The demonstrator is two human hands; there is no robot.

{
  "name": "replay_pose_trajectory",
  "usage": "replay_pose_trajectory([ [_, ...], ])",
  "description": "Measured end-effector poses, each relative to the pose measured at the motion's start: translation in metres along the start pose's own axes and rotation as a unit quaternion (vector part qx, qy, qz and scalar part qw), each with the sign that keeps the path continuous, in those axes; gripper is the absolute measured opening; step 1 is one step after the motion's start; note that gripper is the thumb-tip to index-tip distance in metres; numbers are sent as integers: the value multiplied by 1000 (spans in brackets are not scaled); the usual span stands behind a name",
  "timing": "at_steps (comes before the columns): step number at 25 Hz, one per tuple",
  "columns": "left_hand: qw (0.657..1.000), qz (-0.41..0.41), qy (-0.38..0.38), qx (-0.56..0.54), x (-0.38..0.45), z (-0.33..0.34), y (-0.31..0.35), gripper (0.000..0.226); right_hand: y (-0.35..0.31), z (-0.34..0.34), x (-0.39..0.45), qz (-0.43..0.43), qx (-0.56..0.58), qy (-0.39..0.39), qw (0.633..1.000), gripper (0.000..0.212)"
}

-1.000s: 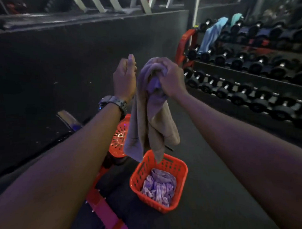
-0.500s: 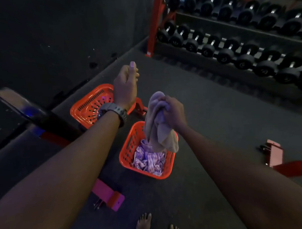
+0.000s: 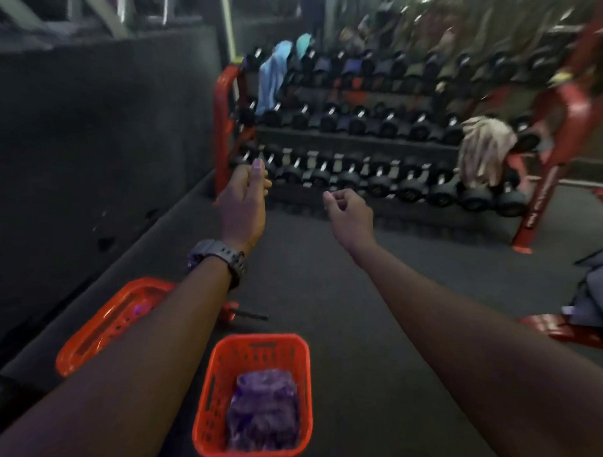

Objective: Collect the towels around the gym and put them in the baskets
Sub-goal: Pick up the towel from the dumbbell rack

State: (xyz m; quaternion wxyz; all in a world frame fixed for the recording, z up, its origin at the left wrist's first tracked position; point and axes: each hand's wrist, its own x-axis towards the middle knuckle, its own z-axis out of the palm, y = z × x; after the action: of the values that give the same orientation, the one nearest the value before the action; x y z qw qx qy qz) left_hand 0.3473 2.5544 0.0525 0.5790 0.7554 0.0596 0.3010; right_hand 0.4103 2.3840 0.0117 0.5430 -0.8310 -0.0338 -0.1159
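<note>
An orange basket (image 3: 259,344) stands on the floor between my forearms, with a bundle of purple-looking towels (image 3: 262,414) inside. A second orange basket (image 3: 105,327) lies to its left, partly hidden by my left forearm. My left hand (image 3: 246,203) is raised ahead in a fist, thumb on top, holding nothing. My right hand (image 3: 349,214) hangs beside it with loosely curled fingers and nothing in them. On the dumbbell rack (image 3: 358,137) hang a blue towel (image 3: 271,79), a teal towel (image 3: 302,45) and a beige striped towel (image 3: 483,152).
A dark padded wall (image 3: 85,150) runs along the left. Red bench frames (image 3: 570,333) and a grey pad (image 3: 599,286) sit at the right edge. A short dark bar (image 3: 250,315) lies on the floor beyond the baskets. Dark floor stretches from the baskets towards the rack.
My right hand has let go of the grey towel it held over the near basket and has risen. The view has tilted up towards the dumbbell rack.
</note>
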Motion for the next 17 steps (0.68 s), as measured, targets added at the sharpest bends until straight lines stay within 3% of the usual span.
replay_pose_trajectory([
  [4, 997, 64, -28, -40, 18, 37, 101, 48, -76, -104, 31, -45, 25, 119, 992, 29],
  [8, 992, 107, -50, -44, 12, 61, 162, 67, -112, -178, 26, -81, 35, 180, 980, 27],
  [12, 989, 105, -83, -67, -16, 101, 191, 38, -103, -238, 5, -60, 24, 230, 971, 32],
  [17, 981, 110, -130, -94, -58, 162, 211, 34, -79, -286, -16, -31, 7, 252, 967, 37],
])
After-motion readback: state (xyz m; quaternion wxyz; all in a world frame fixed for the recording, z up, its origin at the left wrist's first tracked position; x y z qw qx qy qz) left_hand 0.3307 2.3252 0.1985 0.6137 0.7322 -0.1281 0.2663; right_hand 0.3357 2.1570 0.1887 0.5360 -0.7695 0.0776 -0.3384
